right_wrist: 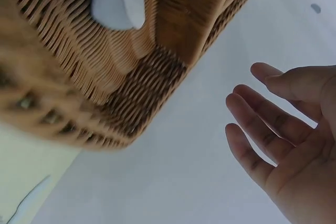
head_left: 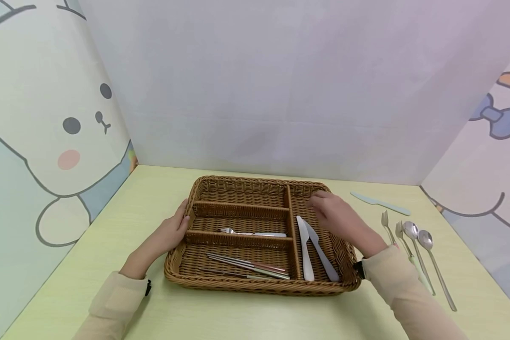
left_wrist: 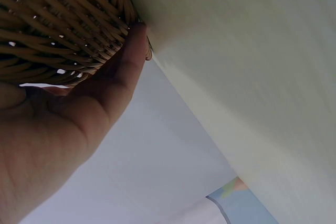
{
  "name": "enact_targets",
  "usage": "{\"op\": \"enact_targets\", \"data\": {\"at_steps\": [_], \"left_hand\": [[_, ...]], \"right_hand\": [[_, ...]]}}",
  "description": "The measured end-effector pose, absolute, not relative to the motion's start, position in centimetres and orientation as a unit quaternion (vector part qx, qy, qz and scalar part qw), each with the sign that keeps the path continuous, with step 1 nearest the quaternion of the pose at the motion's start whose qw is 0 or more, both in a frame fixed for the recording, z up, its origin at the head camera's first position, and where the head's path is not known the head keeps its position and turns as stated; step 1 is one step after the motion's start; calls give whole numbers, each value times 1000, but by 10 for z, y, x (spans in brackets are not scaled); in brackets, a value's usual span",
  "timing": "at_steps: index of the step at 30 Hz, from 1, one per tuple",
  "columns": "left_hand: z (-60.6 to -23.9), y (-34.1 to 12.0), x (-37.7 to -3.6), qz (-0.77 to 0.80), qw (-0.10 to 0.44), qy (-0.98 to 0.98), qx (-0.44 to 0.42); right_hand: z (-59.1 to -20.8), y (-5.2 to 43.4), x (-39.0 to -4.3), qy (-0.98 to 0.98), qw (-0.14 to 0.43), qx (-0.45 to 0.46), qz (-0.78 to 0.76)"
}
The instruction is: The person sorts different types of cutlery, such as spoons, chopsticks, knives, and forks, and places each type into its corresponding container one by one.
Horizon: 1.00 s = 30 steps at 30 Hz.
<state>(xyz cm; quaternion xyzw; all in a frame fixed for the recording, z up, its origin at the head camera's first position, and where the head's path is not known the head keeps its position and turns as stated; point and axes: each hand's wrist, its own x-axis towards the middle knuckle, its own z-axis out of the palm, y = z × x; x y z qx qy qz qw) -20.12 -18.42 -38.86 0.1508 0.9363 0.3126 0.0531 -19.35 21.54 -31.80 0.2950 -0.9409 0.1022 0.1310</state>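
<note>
A brown wicker cutlery basket (head_left: 255,286) with divided compartments sits on the table. My left hand (head_left: 173,232) holds its left rim, thumb over the top edge and fingers along the outer wall, as the left wrist view shows. Above the far end of the right-hand compartment, my right hand (head_left: 336,216) hovers with nothing in it; its fingers are spread in the right wrist view. Below it lie a white knife (head_left: 305,252) and a grey knife (head_left: 322,254), side by side. A fork (head_left: 259,234) is in the middle compartment, and several chopsticks (head_left: 255,267) lie in the front one.
Right of the basket, a pale blue knife (head_left: 380,203) lies toward the back. Nearer are a fork (head_left: 389,227), a green-handled fork (head_left: 405,243) and two spoons, one (head_left: 411,230) beside the other (head_left: 426,241). A pale wall (head_left: 272,94) stands behind the table.
</note>
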Motion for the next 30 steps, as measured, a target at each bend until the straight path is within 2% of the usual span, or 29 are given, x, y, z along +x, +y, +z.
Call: {"op": "enact_targets", "data": {"at_steps": [9,21,30], "left_hand": [[-389,-184,-202,322,62,934,145],[-389,-183,-201,320,62,934,147],[-389,-182,-202,326,64,933,142]], "right_hand": [[-318,262,-184,-957,133,226,120],[-354,327,-174,-973,114,162,119],[-368,363,-163,-991,57,75,99]]}}
